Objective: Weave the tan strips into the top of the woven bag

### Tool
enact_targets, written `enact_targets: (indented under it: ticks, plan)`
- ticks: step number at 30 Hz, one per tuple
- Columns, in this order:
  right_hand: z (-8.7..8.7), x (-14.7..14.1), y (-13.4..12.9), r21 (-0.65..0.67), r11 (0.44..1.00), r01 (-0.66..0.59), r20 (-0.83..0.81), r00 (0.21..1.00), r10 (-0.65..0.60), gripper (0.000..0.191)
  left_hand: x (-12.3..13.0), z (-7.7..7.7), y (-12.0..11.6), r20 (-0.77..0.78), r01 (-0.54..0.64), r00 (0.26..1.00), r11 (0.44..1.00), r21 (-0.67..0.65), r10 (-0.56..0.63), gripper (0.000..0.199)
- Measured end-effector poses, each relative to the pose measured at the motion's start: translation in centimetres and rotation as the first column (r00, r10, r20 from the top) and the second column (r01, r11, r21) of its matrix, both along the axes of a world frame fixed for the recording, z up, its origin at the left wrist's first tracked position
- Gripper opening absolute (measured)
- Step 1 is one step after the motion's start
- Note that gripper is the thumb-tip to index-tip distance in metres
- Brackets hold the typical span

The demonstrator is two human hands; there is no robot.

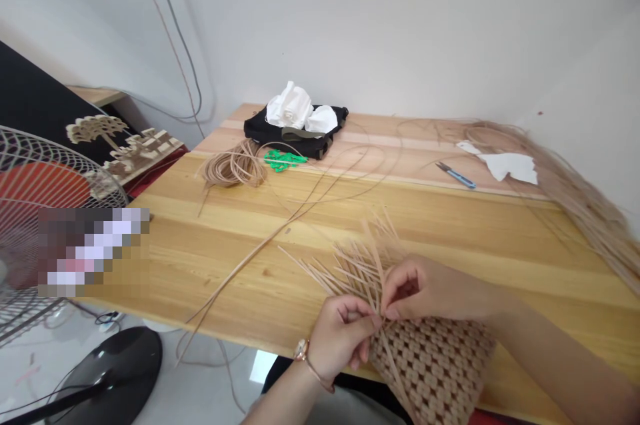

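A woven piece (435, 362) of light brown strands lies at the table's front edge, patterned with small dark gaps. Loose strand ends (353, 265) fan out from its upper left edge. My left hand (347, 332), with a watch at the wrist, pinches strands at that edge between thumb and fingers. Close beside it, almost touching, my right hand (415, 288) has its thumb and forefinger closed on a strand at the same spot. One longer strand runs down across the weave below my fingertips.
On the wooden table (240, 232) are a coiled bundle (235, 165), a green item (284, 159), a black bag (260, 126) with white tissue, blue snips (456, 175) and long loose strands (585, 205). A fan (45, 192) stands at the left.
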State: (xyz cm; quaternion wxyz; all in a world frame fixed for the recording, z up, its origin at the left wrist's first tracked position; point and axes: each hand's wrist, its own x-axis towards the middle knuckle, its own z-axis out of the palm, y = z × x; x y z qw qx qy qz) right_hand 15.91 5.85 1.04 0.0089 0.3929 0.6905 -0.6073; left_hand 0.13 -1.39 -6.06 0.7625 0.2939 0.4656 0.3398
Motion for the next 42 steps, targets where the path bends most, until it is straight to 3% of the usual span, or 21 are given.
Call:
enact_targets:
  ticks: [2, 6, 10, 13, 22, 26, 31, 33, 36, 42]
  plan:
    - [0.1, -0.4, -0.2, 0.142, 0.99, -0.007, -0.012, 1.0, 0.009, 0.017, -0.1, 0.4, 0.2, -0.033, 0.077, 0.997, 0.996, 0.055, -0.075, 0.032]
    - [0.1, -1.2, -0.5, 0.405, 0.914, 0.024, -0.008, 1.0, -0.023, 0.007, -0.7, 0.7, 0.7, -0.11, 0.221, 0.972, 0.967, 0.129, -0.208, 0.031]
    - [-0.8, -1.6, -0.8, 0.359, 0.933, 0.02, 0.074, 0.996, -0.05, 0.008, -0.7, 0.6, 0.7, -0.133, 0.258, 0.962, 0.95, 0.175, -0.237, 0.026]
    - [-1.3, -1.9, -1.1, 0.352, 0.933, 0.071, 0.091, 0.99, -0.11, 0.012, -0.3, 0.5, 0.6, -0.106, 0.194, 0.978, 0.966, 0.17, -0.178, 0.028]
    - [0.3, -1.1, 0.1, 0.403, 0.906, -0.13, 0.121, 0.989, 0.088, 0.032, 0.2, 0.8, 0.6, -0.125, 0.118, 0.987, 0.986, 0.121, -0.103, 0.028]
    - [0.0, 0.5, 0.1, 0.452, 0.882, -0.135, 0.117, 0.989, 0.092, 0.027, 0.1, 0.6, 0.6, -0.135, 0.075, 0.989, 0.987, 0.143, -0.056, 0.026]
    - [-1.0, 2.0, -1.3, 0.428, 0.903, -0.047, 0.141, 0.99, -0.015, 0.009, 0.1, 0.2, 0.5, -0.11, 0.044, 0.994, 0.984, 0.173, -0.025, 0.026]
    - [-1.0, 1.8, -2.0, 0.502, 0.865, -0.029, 0.143, 0.988, -0.05, 0.009, 0.0, 0.1, 0.5, -0.095, 0.032, 0.995, 0.984, 0.172, -0.016, 0.028]
    - [-0.7, 1.0, -3.1, 0.631, 0.774, -0.057, 0.116, 0.993, -0.022, 0.014, -0.3, 0.2, 0.8, -0.087, 0.078, 0.994, 0.984, 0.161, -0.065, 0.029]
    - [-0.5, 0.2, -4.6, 0.667, 0.731, -0.148, 0.211, 0.977, 0.005, 0.019, -1.4, 1.0, 2.4, -0.091, 0.364, 0.931, 0.912, 0.187, -0.353, 0.021]
